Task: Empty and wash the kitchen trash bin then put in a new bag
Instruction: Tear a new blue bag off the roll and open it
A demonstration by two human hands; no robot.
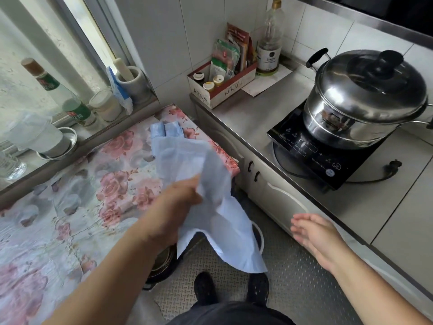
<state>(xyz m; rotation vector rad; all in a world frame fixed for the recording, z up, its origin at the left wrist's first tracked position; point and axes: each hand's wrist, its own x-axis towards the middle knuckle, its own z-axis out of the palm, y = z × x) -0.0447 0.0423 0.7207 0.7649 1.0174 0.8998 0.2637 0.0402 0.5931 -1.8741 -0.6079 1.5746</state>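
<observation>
We see the left hand [180, 202] in the middle of the frame. Its fingers are curled round a thin blue bag [206, 184] and pinch it. The top of the bag reaches up to a roll of bags [166, 129] that lies on the flowery table cover [82, 184]. The bottom of the bag hangs down over the floor. Behind the hanging bag, a curved white rim [259, 235] peeks out low in the middle; we cannot tell if it is the bin.

The right hand [314, 233] is at the lower right. Its fingers are straight and spread, and it holds nothing. It floats beside the white cupboard door [283, 202].

At the upper right a shiny pot [365, 97] with a lid sits on a black cooker [323, 158]. A box of packets [222, 83] and a tall bottle [270, 38] stand by the wall at the top.
</observation>
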